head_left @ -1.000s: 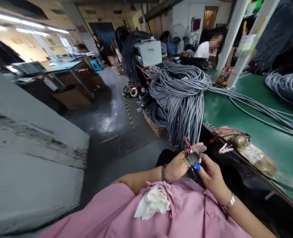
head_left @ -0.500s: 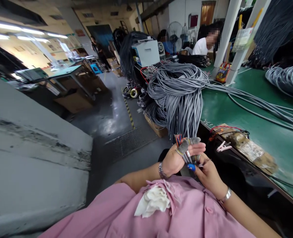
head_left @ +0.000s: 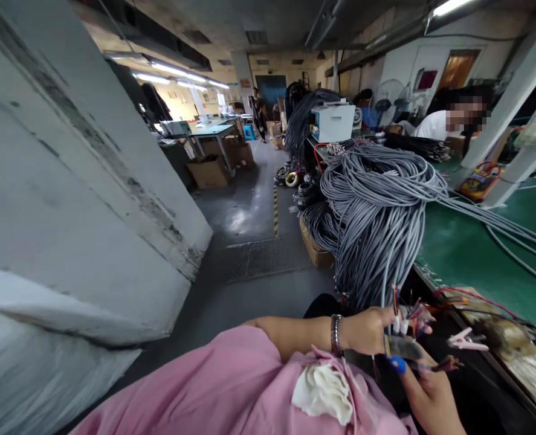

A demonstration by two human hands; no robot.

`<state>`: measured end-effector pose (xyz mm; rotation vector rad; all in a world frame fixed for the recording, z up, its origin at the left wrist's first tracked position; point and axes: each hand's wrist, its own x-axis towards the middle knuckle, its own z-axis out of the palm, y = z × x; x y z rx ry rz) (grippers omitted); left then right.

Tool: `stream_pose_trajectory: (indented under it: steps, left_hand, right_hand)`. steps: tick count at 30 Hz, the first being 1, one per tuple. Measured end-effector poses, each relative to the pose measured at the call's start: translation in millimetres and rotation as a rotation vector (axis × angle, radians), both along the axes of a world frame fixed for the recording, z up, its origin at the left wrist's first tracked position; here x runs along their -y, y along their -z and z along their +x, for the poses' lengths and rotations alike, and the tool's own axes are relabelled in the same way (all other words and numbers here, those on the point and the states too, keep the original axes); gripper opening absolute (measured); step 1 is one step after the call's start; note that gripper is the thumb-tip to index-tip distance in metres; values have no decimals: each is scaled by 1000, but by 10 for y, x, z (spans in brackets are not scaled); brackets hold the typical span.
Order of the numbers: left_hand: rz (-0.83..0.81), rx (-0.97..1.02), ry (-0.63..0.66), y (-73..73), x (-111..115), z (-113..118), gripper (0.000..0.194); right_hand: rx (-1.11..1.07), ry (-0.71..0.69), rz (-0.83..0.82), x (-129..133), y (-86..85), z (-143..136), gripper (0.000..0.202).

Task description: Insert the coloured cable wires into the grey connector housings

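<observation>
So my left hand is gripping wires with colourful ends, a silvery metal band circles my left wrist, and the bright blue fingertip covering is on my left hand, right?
Not quite: the head view shows the bright blue fingertip covering on the right hand. The left hand does grip wires with colourful ends, and the silvery metal band circles the left wrist.

Wire ends [head_left: 419, 317] (blurred), perhaps partly hidden behind the fingers [head_left: 403, 347].

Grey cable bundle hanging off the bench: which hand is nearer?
Left. The left hand is just below the hanging end of the grey cable bundle; the right hand sits lower in view and farther right of it.
</observation>
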<state>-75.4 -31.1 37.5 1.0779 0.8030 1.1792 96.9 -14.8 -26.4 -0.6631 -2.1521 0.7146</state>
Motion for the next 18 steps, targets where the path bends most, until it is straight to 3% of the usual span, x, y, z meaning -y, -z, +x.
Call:
stream_pose_trajectory:
  steps: [4, 6, 8, 10, 14, 15, 18]
  left_hand:
    - [235, -177, 171, 140, -20, 61, 45]
    - [244, -159, 222, 181, -14, 107, 54]
    - [178, -86, 166, 232, -18, 132, 60]
    - [80, 34, 4, 322, -35, 129, 61]
    - [-108, 230, -207, 585, -61, 88, 55]
    - [-135, 222, -234, 640, -68, 83, 51]
    - [-196, 93, -125, 717, -107, 117, 38]
  right_hand:
    - [19, 16, -16, 7, 140, 8, 23]
    - [6, 47, -25, 12, 226, 47, 20]
    - [2, 87, -56, 18, 291, 116, 20]
    - [26, 109, -148, 39, 316, 203, 28]
    - [39, 161, -382, 123, 256, 320, 30]
    - [38, 186, -421, 132, 235, 323, 32]
    - [32, 177, -503, 107, 201, 293, 33]
